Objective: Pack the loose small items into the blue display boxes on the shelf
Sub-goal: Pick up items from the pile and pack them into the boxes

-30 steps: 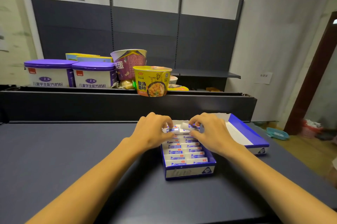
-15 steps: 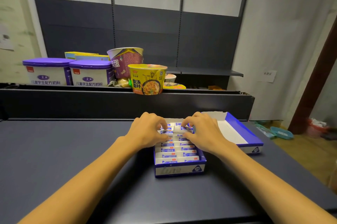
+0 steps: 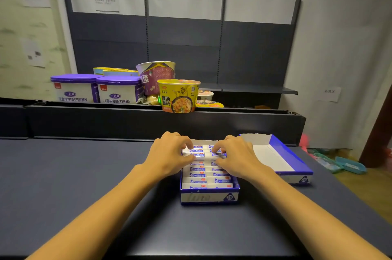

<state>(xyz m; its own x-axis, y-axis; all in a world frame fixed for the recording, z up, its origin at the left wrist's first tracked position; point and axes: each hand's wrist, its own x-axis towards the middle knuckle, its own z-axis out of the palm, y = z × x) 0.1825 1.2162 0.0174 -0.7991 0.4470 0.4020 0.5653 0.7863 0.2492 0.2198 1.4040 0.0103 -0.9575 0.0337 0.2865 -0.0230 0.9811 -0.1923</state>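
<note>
My left hand (image 3: 169,153) and right hand (image 3: 235,157) pinch one eraser (image 3: 203,154) above the full box (image 3: 209,197); forcing it could buckle the packed rows.

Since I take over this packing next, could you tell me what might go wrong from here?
1. Both hands, left hand and right hand, hold one small white item above the nearly full blue display box; forcing it in may buckle neighbouring rows.
2. The empty box sits close by the right forearm and might get nudged.
</note>
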